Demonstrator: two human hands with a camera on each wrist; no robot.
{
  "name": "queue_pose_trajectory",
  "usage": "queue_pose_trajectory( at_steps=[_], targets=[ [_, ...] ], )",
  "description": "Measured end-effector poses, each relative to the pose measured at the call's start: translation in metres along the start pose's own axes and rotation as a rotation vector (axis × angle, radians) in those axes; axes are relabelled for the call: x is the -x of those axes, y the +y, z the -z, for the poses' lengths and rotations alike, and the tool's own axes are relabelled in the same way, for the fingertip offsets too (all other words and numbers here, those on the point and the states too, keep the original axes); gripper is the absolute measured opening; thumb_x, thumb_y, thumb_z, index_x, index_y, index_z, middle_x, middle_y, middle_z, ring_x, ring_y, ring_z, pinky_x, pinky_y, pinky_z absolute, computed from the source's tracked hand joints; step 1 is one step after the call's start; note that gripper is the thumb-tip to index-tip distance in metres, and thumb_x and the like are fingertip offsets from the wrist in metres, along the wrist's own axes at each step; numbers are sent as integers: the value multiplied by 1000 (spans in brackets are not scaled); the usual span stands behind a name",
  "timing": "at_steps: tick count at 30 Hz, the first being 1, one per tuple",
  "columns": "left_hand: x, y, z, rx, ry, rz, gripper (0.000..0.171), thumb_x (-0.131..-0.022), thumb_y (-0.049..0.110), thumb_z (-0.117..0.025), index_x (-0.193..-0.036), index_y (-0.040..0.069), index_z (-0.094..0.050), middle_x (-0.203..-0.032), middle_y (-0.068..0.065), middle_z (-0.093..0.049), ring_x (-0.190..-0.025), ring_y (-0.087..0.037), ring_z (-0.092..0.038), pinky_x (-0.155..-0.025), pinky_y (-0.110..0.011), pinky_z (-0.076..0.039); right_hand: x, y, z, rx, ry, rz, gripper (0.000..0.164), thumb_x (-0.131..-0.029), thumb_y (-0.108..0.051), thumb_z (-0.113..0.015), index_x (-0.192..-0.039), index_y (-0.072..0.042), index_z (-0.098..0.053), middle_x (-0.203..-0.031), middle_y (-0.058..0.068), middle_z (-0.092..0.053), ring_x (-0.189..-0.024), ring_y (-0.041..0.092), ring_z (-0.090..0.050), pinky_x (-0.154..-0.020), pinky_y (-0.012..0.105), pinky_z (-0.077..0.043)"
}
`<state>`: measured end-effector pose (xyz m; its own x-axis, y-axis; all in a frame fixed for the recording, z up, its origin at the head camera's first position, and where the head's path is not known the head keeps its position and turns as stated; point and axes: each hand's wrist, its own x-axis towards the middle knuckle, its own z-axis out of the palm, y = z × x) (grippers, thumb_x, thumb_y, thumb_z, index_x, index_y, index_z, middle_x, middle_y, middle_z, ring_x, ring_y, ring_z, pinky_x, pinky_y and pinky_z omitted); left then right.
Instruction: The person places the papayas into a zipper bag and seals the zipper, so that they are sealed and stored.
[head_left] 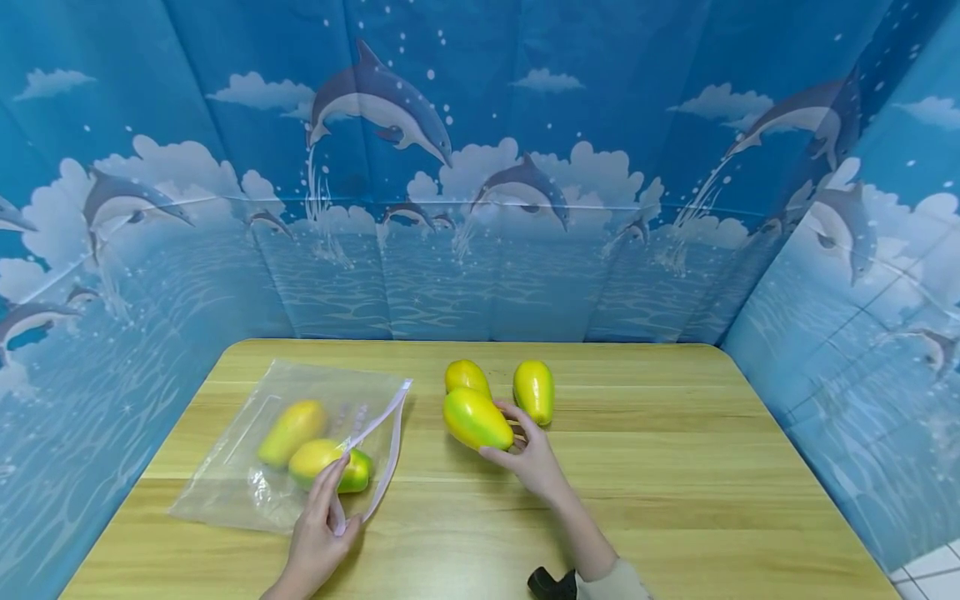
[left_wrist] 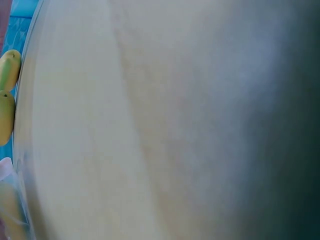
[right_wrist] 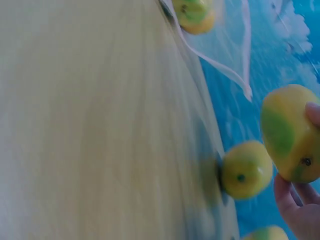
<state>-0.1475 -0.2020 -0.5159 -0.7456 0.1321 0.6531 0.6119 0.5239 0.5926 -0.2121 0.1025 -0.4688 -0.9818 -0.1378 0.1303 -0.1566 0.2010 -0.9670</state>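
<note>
In the head view my right hand (head_left: 536, 462) grips a yellow-green mango (head_left: 472, 418) by its near right end. That mango (right_wrist: 285, 132) looks raised off the table in the right wrist view. Just behind it is a second mango (head_left: 463, 373), partly hidden, and a third mango (head_left: 534, 392) lies to its right. On the left, a clear zip bag (head_left: 225, 487) with a pale purple edge lies with its mouth parted to the right. Two mangoes (head_left: 292, 429) are inside it. My left hand (head_left: 318, 533) pinches the near edge of the bag's mouth between thumb and fingers.
A wooden table (head_left: 675, 500) bears everything. A blue curtain (head_left: 480, 275) printed with dolphins hangs behind it and along both sides. Something black (head_left: 551, 583) sits by the right sleeve at the front edge. In the left wrist view, the tabletop fills most of the frame.
</note>
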Motion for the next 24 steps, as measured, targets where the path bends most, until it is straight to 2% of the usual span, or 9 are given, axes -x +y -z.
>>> queue_pose_trajectory(
  at_steps=[10, 16, 24],
  targets=[
    [0, 1, -1, 4, 9, -8, 92, -48, -23, -67, -134, -6, -38, -128, -19, -41, -55, 3, -37, -45, -8, -35, -1, 4, -31, 32, -191, 52, 65, -74, -19, -75, -132, -13, -46, -125, 8, -49, -110, 28, -48, -93, 44, -41],
    [-2, 2, -2, -6, 28, -28, 93, -44, -26, -68, -131, -9, -39, -125, -23, -42, -53, 0, -37, -44, -8, -34, -1, 9, -47, 44, -274, 67, 65, -75, -19, -74, -133, -10, -45, -124, 7, -49, -112, 25, -47, -93, 40, -41],
    [-14, 30, 6, -11, 31, -37, 85, -45, -27, -65, -125, -16, -40, -117, -29, -42, -49, -8, -38, -43, -10, -34, 0, 9, -64, 57, -350, 74, 65, -74, -17, -75, -132, -12, -47, -124, 6, -48, -112, 23, -47, -92, 32, -43]
  ],
)
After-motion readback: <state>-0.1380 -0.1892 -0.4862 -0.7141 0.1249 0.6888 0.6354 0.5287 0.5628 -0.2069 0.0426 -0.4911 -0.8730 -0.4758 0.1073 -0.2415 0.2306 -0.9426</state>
